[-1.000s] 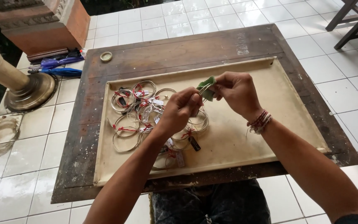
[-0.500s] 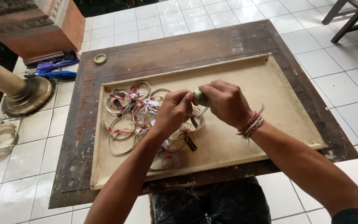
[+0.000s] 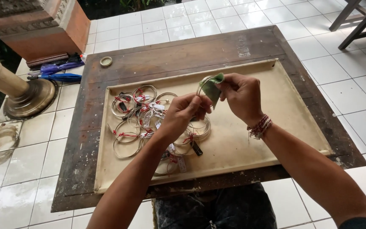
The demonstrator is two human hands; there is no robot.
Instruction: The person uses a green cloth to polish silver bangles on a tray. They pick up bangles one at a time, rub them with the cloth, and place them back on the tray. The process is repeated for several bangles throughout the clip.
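The right hand [image 3: 243, 98] is pinching a green cloth [image 3: 212, 87] around a silver bangle [image 3: 201, 86], while the left hand [image 3: 184, 112] is gripping the bangle's lower edge above the desk [image 3: 170, 59].

You're on a tiled veranda or courtyard used as a small craft workshop: white floor tiles [image 3: 217, 25] all around, wet at the left, a carved brick-red pedestal [image 3: 43, 29] and a turned column base [image 3: 26, 97]. Your low, worn wooden surface [image 3: 183, 55] carries a cream tray [image 3: 284, 106] heaped with metal bangles [image 3: 142, 114].
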